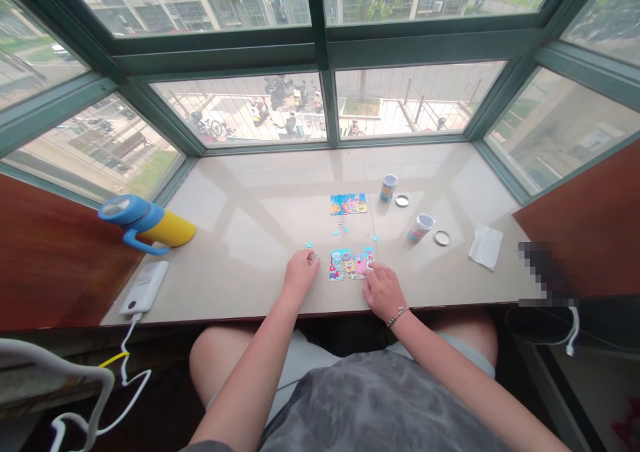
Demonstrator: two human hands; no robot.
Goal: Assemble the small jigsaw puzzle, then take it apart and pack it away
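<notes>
A small colourful jigsaw puzzle lies near the front edge of a pale window-ledge tabletop. My right hand rests on the puzzle's lower right corner, its fingers curled and pressing on a piece there. My left hand lies just left of the puzzle, fingers closed in a pinch on a small puzzle piece. A second finished-looking puzzle picture lies further back. A few loose pieces are scattered between the two.
Two small cans stand right of the puzzles, each with a round lid beside it. A white tissue lies at the right. A blue-and-yellow bottle and a white power bank with cable lie at the left.
</notes>
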